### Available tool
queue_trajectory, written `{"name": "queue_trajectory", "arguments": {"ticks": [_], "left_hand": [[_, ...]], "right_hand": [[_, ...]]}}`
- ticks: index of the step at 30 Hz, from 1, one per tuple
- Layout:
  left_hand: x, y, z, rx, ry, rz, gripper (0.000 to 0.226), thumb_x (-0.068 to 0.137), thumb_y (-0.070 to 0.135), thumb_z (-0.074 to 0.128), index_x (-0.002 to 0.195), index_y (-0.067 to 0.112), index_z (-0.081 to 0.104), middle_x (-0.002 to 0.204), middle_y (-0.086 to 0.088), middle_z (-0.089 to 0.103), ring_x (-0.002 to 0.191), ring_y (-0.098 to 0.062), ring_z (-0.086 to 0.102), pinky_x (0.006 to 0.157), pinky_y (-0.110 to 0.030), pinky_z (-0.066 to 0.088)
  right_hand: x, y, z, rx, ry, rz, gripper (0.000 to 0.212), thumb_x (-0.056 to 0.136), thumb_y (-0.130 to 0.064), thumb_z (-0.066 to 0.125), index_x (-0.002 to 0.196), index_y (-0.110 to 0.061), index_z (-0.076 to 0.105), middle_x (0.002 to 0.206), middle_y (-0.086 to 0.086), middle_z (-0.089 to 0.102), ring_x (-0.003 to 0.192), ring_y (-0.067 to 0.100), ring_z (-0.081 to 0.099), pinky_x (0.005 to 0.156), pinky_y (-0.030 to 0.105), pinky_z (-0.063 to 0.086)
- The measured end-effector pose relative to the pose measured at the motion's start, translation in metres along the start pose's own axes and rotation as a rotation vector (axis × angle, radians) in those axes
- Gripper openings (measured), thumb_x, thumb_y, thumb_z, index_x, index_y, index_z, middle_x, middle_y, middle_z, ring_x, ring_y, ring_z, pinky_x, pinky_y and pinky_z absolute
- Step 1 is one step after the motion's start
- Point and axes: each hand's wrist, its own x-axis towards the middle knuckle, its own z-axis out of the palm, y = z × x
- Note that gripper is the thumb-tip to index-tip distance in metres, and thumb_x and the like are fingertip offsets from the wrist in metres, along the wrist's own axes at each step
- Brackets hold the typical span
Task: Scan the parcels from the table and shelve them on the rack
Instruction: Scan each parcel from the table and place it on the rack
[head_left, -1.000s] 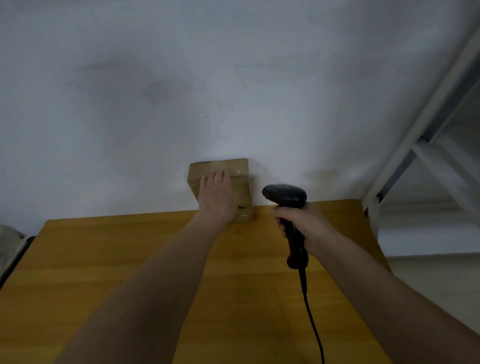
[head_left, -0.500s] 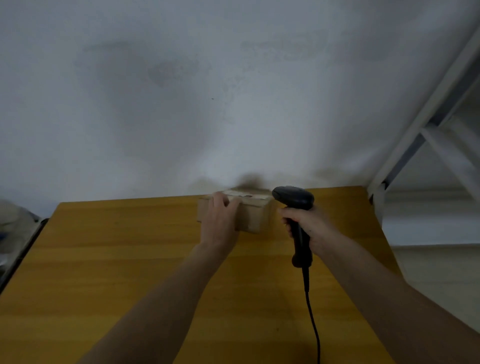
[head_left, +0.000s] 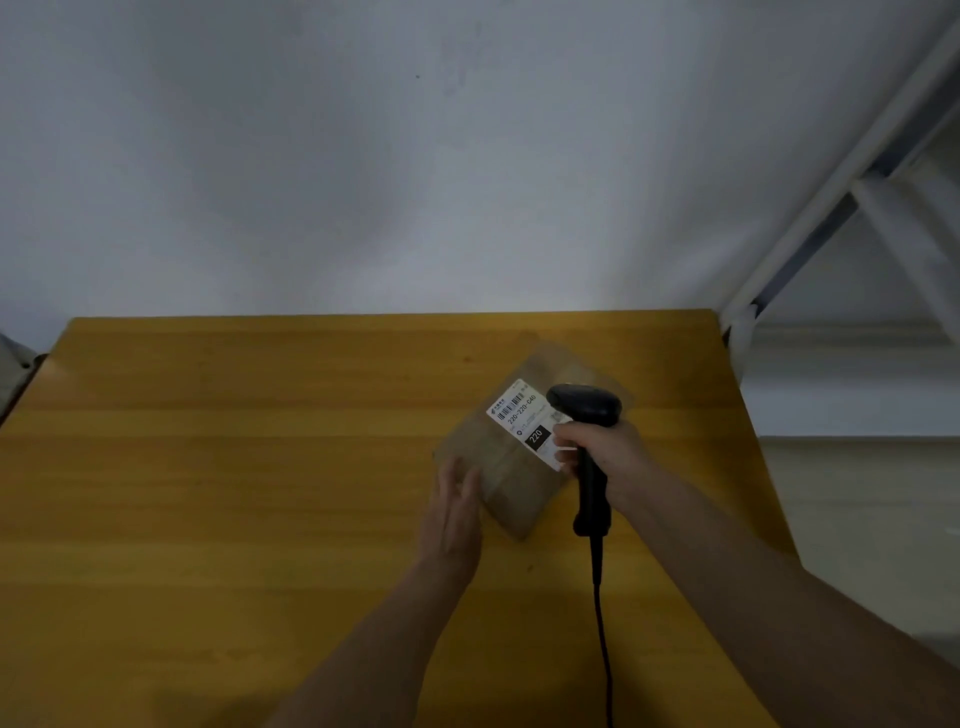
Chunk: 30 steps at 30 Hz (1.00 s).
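A brown cardboard parcel (head_left: 511, 483) lies flat on the wooden table (head_left: 234, 467), turned diagonally, with its white barcode label (head_left: 522, 415) facing up. My left hand (head_left: 452, 512) rests against the parcel's near left edge, fingers together and blurred. My right hand (head_left: 605, 449) grips the handle of a black corded barcode scanner (head_left: 587, 410), whose head hovers over the label's right side.
A white metal rack (head_left: 810, 234) rises at the right, past the table's right edge. A plain white wall stands behind the table. The scanner's cable (head_left: 602, 649) trails toward me. Something grey (head_left: 10, 374) sits at the left edge.
The parcel came down from standing against the wall to lying flat, label up, nearer to me. My left hand slid to its near edge. The scanner moved over the label.
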Motion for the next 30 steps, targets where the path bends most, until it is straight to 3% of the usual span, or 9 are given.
{"name": "queue_trajectory", "arguments": {"ticks": [2, 5, 9, 12, 17, 22, 25, 28, 30], "left_hand": [[-0.001, 0.003, 0.001, -0.045, -0.055, -0.085, 0.061, 0.083, -0.003, 0.052, 0.138, 0.019, 0.038, 0.152, -0.006, 0.021, 0.116, -0.029, 0.051, 0.075, -0.032, 0.044], [0.005, 0.007, -0.005, -0.262, -0.009, -0.320, 0.060, 0.081, -0.005, 0.054, 0.136, 0.015, 0.039, 0.145, -0.007, 0.029, 0.110, -0.029, 0.053, 0.072, -0.031, 0.041], [0.022, 0.017, -0.015, -0.852, -0.109, -0.777, 0.064, 0.088, 0.020, 0.067, 0.143, 0.007, 0.036, 0.134, -0.013, 0.046, 0.112, -0.028, 0.052, 0.083, -0.036, 0.046], [0.029, 0.022, -0.014, -1.217, -0.227, -1.001, 0.053, 0.089, 0.023, 0.067, 0.133, 0.005, 0.045, 0.131, -0.014, 0.048, 0.116, -0.029, 0.050, 0.091, -0.040, 0.049], [0.036, 0.021, -0.003, -1.311, -0.300, -0.988, 0.056, 0.083, 0.029, 0.073, 0.130, 0.010, 0.049, 0.122, -0.009, 0.053, 0.119, -0.028, 0.052, 0.099, -0.043, 0.047], [0.045, 0.023, 0.005, -1.318, -0.323, -0.917, 0.077, 0.077, 0.036, 0.079, 0.140, 0.013, 0.042, 0.142, -0.004, 0.046, 0.130, -0.027, 0.044, 0.105, -0.048, 0.042], [0.049, 0.026, 0.006, -1.283, -0.319, -0.888, 0.088, 0.079, 0.038, 0.078, 0.148, 0.010, 0.032, 0.150, -0.007, 0.036, 0.137, -0.029, 0.035, 0.105, -0.048, 0.042], [0.053, 0.027, 0.009, -1.301, -0.294, -0.931, 0.093, 0.077, 0.035, 0.080, 0.150, 0.008, 0.027, 0.150, -0.011, 0.035, 0.135, -0.030, 0.038, 0.102, -0.047, 0.045], [0.056, 0.029, 0.010, -1.306, -0.291, -0.949, 0.087, 0.077, 0.034, 0.080, 0.145, 0.007, 0.034, 0.146, -0.011, 0.039, 0.132, -0.030, 0.041, 0.098, -0.046, 0.047]], "right_hand": [[0.002, 0.002, -0.004, -0.019, 0.022, -0.005, 0.018, 0.081, 0.001, 0.070, 0.098, -0.002, 0.064, 0.081, 0.013, 0.067, 0.063, 0.020, 0.060, 0.055, 0.027, 0.050], [0.009, -0.002, -0.014, -0.108, 0.070, -0.055, 0.027, 0.080, 0.001, 0.070, 0.106, 0.002, 0.063, 0.071, 0.008, 0.062, 0.057, 0.017, 0.056, 0.053, 0.026, 0.047], [0.028, -0.014, -0.021, -0.366, 0.126, -0.179, 0.022, 0.081, -0.005, 0.071, 0.100, -0.011, 0.061, 0.075, 0.000, 0.055, 0.070, 0.012, 0.053, 0.055, 0.023, 0.035], [0.051, -0.022, -0.020, -0.526, 0.118, -0.209, 0.020, 0.080, -0.012, 0.072, 0.098, -0.014, 0.063, 0.076, -0.002, 0.056, 0.071, 0.012, 0.053, 0.058, 0.023, 0.039], [0.083, -0.028, -0.022, -0.631, 0.069, -0.159, 0.021, 0.077, -0.019, 0.073, 0.095, -0.016, 0.062, 0.084, 0.002, 0.059, 0.082, 0.018, 0.058, 0.069, 0.028, 0.047], [0.096, -0.017, -0.020, -0.618, 0.050, -0.209, 0.031, 0.074, -0.017, 0.075, 0.101, -0.021, 0.062, 0.095, -0.001, 0.062, 0.092, 0.015, 0.058, 0.077, 0.029, 0.048], [0.112, -0.022, -0.025, -0.631, 0.146, -0.216, 0.035, 0.063, -0.030, 0.075, 0.093, -0.031, 0.055, 0.108, 0.002, 0.061, 0.106, 0.021, 0.058, 0.093, 0.042, 0.049], [0.152, -0.017, -0.042, -0.686, 0.159, -0.173, 0.065, 0.050, -0.042, 0.073, 0.110, -0.022, 0.057, 0.115, 0.006, 0.058, 0.114, 0.028, 0.054, 0.100, 0.048, 0.045], [0.147, -0.025, -0.043, -0.702, 0.189, -0.159, 0.060, 0.053, -0.041, 0.073, 0.106, -0.017, 0.060, 0.110, 0.007, 0.060, 0.110, 0.028, 0.056, 0.098, 0.047, 0.047]]}}
